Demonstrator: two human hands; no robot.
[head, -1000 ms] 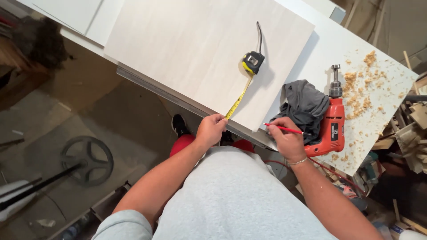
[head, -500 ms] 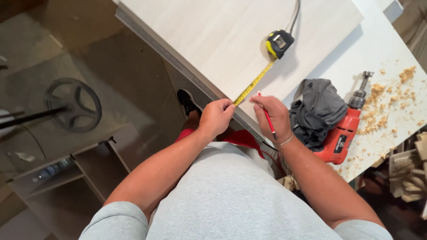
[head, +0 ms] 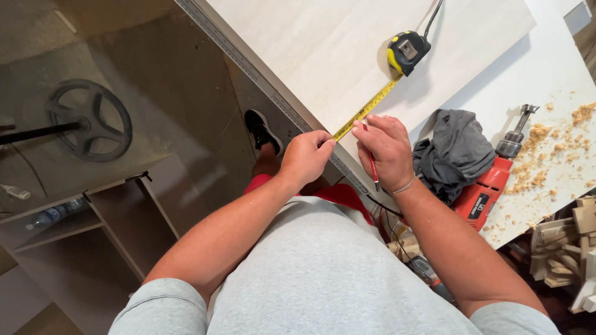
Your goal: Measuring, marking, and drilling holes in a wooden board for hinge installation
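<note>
The pale wood-grain panel (head: 323, 56) lay across the white workbench (head: 546, 74), its near edge overhanging toward me, and along it ran the yellow blade (head: 366, 110) of my tape measure, whose black-and-yellow case (head: 406, 52) sat well up the board. My left hand (head: 305, 156) was closed at the panel's edge, fingers pinching the blade's end there; my right hand (head: 388, 149) was curled around a red pencil (head: 372, 167), its fingertips at the blade just beside the left, the pencil's tip hidden under my palm. I judged the weak point to be that pinch: if my left fingers eased, the blade could snap back toward the case or skew off the edge, and any mark would land wrong. A grey rag (head: 453, 152) lay bunched against the red drill (head: 493, 183), close enough to my right wrist to be knocked. Below to the left, an open shelf unit (head: 118, 217) held a clear plastic bottle (head: 53, 215) lying on its side.
</note>
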